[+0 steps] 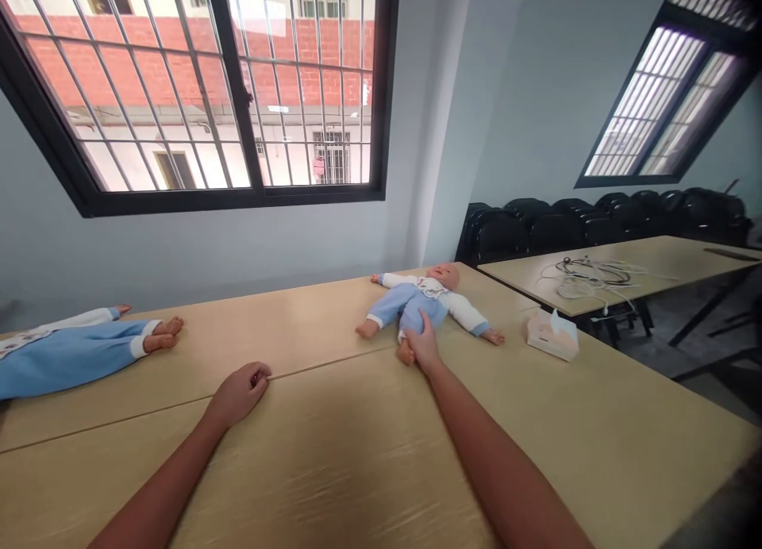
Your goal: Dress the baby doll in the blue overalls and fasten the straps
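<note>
Counter of pale wood-look board is filling the near view, a dark seam running crosswise. At ten o'clock, a plastic-limbed doll in mid-blue trousers is lying feet toward three o'clock, head falling outside the frame. At one o'clock, a bald pink plastic doll in white top and light-blue trousers is lying face-up, head pointing away. At two o'clock, a pale tissue box is sitting near its outstretched arm. Right hand is holding its nearer lower leg, fingers closing round the cuff. Left hand is resting toward eleven o'clock, fingers curling narrow, nothing showing in them. Risk, I'm judging: pulling one leg could be swivelling the doll, its arm knocking the box; gripping loosely could be letting the cuff slip.
</note>
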### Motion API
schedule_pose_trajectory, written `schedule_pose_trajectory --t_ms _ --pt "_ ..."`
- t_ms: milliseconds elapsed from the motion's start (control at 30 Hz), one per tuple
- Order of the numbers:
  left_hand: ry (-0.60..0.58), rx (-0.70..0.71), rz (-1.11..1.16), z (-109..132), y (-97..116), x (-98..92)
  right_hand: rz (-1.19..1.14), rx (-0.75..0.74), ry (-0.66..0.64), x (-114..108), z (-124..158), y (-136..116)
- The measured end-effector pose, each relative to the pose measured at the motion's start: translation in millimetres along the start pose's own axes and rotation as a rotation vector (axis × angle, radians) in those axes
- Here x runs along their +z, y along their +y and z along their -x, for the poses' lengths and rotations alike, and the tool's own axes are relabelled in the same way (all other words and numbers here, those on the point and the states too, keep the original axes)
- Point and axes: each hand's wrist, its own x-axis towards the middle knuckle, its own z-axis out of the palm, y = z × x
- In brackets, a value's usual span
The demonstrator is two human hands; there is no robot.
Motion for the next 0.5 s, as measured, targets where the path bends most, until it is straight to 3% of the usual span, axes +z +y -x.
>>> schedule_pose_trajectory --t_ms 333,500 --pt "0.040 -0.020 -0.023 17.3 15.2 -7.2 -0.031 -0.124 -0.516 -34.5 105.5 -31.2" --pt "-0.035 0.148 0.135 44.2 44.3 0.0 0.029 -0.179 -0.693 -46.0 155.2 -46.8"
